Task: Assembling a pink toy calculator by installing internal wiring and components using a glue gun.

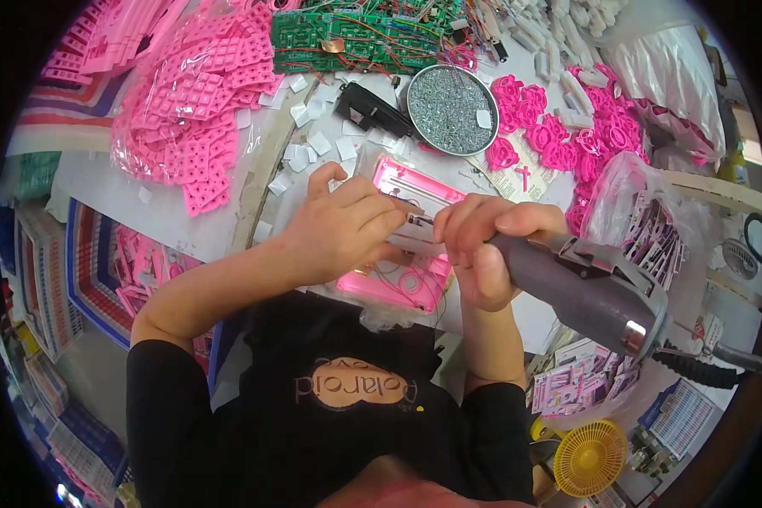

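So the right hand (491,245) has its fingers and thumb wrapped around a chunky dark grey power screwdriver (567,292) with a silver metal lever on its side, just right of the middle of the frame. The tool lies tilted, its thin metal tip aimed left and a black coiled cord (694,369) coming off the back end.

The left hand (347,224) is right by that tip, fingers bent in close together. Can't tell if they're pinching anything tiny, the fingers hide it. Under both hands, mid-frame, sits a bright pink plastic casing with a white panel (389,173), partly covered by them. A pink plastic tray-like part with a ring shape in it (432,288) is just below, toward the person.

Further out, above the hands, there's a round metal dish (470,155) full of small silvery bits (449,106), with a black plastic box (371,107) near its left side and small white square pieces (320,142) scattered left of that. Top middle: green circuit boards with coloured wires (313,38). Upper left: a big heap of pink plastic grid panels (203,110). Upper right: hot pink loop-shaped pieces (559,144) plus a pile of white blocks (559,42).
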{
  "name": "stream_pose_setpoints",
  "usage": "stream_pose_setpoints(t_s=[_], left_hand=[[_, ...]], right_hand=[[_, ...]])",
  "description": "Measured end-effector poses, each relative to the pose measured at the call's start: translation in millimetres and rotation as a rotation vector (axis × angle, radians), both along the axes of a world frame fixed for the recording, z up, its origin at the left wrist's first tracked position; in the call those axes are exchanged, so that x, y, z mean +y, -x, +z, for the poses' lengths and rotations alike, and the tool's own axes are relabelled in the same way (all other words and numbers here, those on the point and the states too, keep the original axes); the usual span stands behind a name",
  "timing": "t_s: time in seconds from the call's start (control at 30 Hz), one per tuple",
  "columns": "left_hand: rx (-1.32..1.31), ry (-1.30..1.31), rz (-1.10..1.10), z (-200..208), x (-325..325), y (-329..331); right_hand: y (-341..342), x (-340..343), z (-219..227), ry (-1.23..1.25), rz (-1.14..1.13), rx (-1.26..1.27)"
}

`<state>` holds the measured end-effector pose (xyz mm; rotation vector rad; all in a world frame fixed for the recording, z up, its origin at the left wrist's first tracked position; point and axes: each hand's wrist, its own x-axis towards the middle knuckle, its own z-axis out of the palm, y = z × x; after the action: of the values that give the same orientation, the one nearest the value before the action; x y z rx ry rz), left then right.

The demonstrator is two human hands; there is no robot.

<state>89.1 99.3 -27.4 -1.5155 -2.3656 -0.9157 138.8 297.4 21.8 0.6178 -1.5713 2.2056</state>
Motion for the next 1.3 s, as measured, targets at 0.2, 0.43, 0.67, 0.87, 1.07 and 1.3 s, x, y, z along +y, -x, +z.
stream_pose_setpoints(t_s=[0.2, 0.43, 0.67, 0.87, 1.07, 1.3], left_hand=[[-0.029, -0.027, -0.009, -2, 0, 2], [-0.031, -0.059, -0.019, -7, 2, 2], [-0.006, -0.021, -0.054, -10, -1, 5], [-0.281, 0.027, -0.039, -10, 0, 11], [-0.452, -0.206, 0.077, -18, 8, 15], [-0.337, -0.113, 0.138, -17, -4, -2]], right_hand=[[2, -4, -9, -0.083, -0.030, -0.006], [5, -12, -5, -0.279, -0.049, 0.048], [11, -6, -16, -0.220, 0.036, 0.054], [4, 18, 5, -0.142, 0.009, -0.445], [-16, 47, -15, -1.058, -0.136, -0.397], [18, 58, -5, -1.147, -0.010, -0.579]])
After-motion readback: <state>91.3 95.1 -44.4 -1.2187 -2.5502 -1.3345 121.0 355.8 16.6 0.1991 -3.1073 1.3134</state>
